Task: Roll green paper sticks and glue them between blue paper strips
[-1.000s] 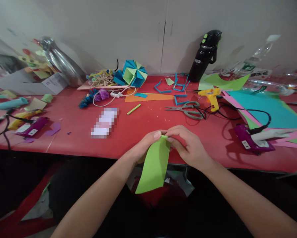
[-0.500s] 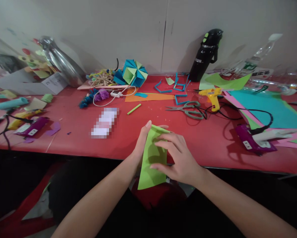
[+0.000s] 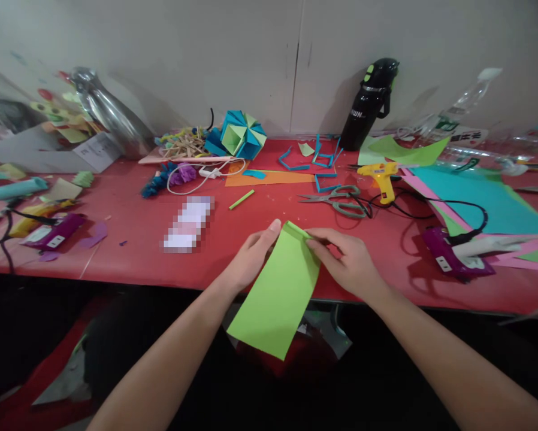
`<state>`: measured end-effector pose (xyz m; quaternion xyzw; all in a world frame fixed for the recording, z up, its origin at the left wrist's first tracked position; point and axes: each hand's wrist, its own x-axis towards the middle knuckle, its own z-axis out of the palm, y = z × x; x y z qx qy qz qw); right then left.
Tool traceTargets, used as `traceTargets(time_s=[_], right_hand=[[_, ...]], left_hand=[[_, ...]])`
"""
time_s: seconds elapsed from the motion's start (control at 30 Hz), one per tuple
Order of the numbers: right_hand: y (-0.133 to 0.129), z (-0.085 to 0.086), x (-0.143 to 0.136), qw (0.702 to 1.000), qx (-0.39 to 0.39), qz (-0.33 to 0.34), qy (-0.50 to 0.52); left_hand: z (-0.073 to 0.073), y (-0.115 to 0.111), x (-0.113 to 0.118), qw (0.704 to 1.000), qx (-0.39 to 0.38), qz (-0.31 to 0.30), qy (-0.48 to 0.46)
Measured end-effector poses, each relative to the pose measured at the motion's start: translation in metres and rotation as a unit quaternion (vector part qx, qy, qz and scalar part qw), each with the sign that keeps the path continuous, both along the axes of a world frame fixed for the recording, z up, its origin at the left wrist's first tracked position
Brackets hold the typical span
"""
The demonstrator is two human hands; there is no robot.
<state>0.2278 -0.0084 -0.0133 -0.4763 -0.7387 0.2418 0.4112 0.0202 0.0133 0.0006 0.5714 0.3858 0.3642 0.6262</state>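
Observation:
A sheet of light green paper point(image 3: 275, 287) slants down over the table's front edge, its far end curled into a narrow roll or fold. My right hand point(image 3: 347, 260) pinches the far right corner of that sheet between thumb and fingers. Along the far left edge, my left hand point(image 3: 253, 256) is closed on the paper with its thumb pointing forward; some of its fingers are hidden behind the sheet. Beyond both hands lies a thin green paper roll point(image 3: 241, 199) on the red table point(image 3: 260, 221).
Green-handled scissors point(image 3: 347, 202) and a yellow glue gun point(image 3: 380, 179) with black cable lie right of centre. Blue paper strips point(image 3: 326, 181) and a blue-green paper ball point(image 3: 242, 134) sit farther back. A black bottle point(image 3: 368, 108) leans by the wall. Purple power strips point(image 3: 453, 254) flank both sides.
The green paper has turned so its broad face shows, its near end swinging left. My right hand has moved from over the sheet to its far right corner. A curled far end now shows.

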Motion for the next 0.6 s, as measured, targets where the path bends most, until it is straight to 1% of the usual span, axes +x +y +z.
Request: traceTargets(time_s=[0.03, 0.07, 0.13, 0.2, 0.27, 0.37, 0.47, 0.53, 0.6], right_hand=[[0.000, 0.002, 0.000, 1.000, -0.019, 0.020, -0.005], [0.000, 0.004, 0.001, 0.998, -0.036, 0.042, -0.010], [0.000, 0.005, 0.000, 0.995, -0.059, 0.079, -0.020], [0.000, 0.004, -0.001, 0.992, -0.073, 0.100, -0.024], [0.000, 0.002, -0.001, 0.991, -0.090, 0.100, -0.019], [-0.002, -0.001, -0.002, 0.993, -0.096, 0.073, -0.006], [-0.007, 0.004, -0.001, 0.994, -0.080, 0.077, -0.009], [-0.009, 0.012, 0.001, 0.992, -0.079, 0.098, -0.015], [-0.010, 0.022, 0.002, 0.989, -0.094, 0.112, -0.018]], left_hand=[[0.002, 0.001, -0.004, 0.999, 0.023, 0.025, 0.022], [0.004, 0.003, -0.008, 0.997, 0.052, 0.033, 0.036], [0.006, 0.004, -0.013, 0.995, 0.087, 0.027, 0.050], [0.006, 0.004, -0.015, 0.991, 0.112, 0.003, 0.068], [0.004, 0.003, -0.016, 0.985, 0.139, -0.010, 0.107], [0.005, -0.003, -0.018, 0.964, 0.199, 0.000, 0.177], [0.014, -0.010, -0.021, 0.941, 0.253, -0.009, 0.223], [0.023, -0.013, -0.024, 0.933, 0.271, -0.038, 0.235], [0.033, -0.011, -0.027, 0.930, 0.270, -0.077, 0.239]])
